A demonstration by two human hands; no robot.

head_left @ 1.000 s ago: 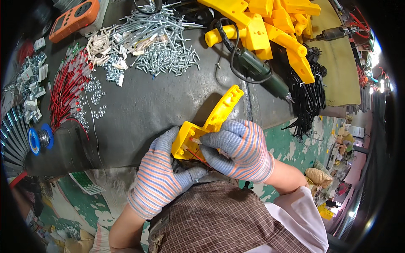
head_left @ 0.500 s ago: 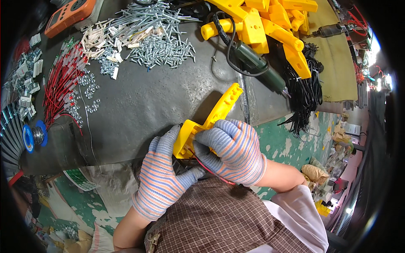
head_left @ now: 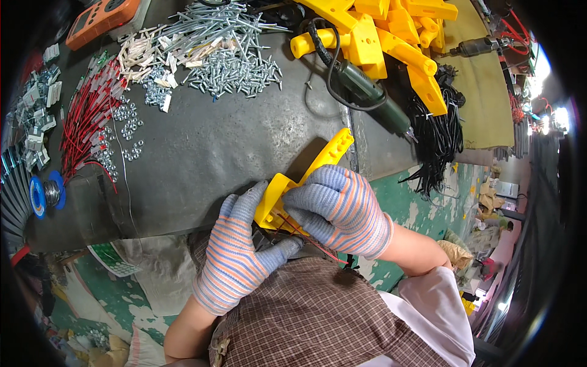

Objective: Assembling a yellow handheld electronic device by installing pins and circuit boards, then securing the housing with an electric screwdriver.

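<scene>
A yellow plastic housing shell (head_left: 335, 148) with a long handle is tilted at the near edge of the bench. My left hand (head_left: 232, 260), in a striped knit glove, grips its wider lower end between fingers and thumb. My right hand (head_left: 345, 211), gloved alike, is closed in a pinch over the shell's open side. Its fingertips reach inside, and what they hold is hidden. Thin red wires (head_left: 288, 221) lie in the shell's lower end. A red lead (head_left: 335, 257) trails out below my right hand.
A dark green power screwdriver (head_left: 379, 101) lies beyond my hands, beside black cables (head_left: 437, 131) and piled yellow shells (head_left: 367, 40). Screws (head_left: 229, 73), nuts (head_left: 128, 119) and red-wired parts (head_left: 88, 116) are heaped to the left. A solder spool (head_left: 47, 194) and orange meter (head_left: 101, 23) sit farther left.
The shell has tipped slightly and shifted a little right and down. My right fingers have moved slightly down at its opening, and more of the red wires shows inside. My left hand keeps its grip.
</scene>
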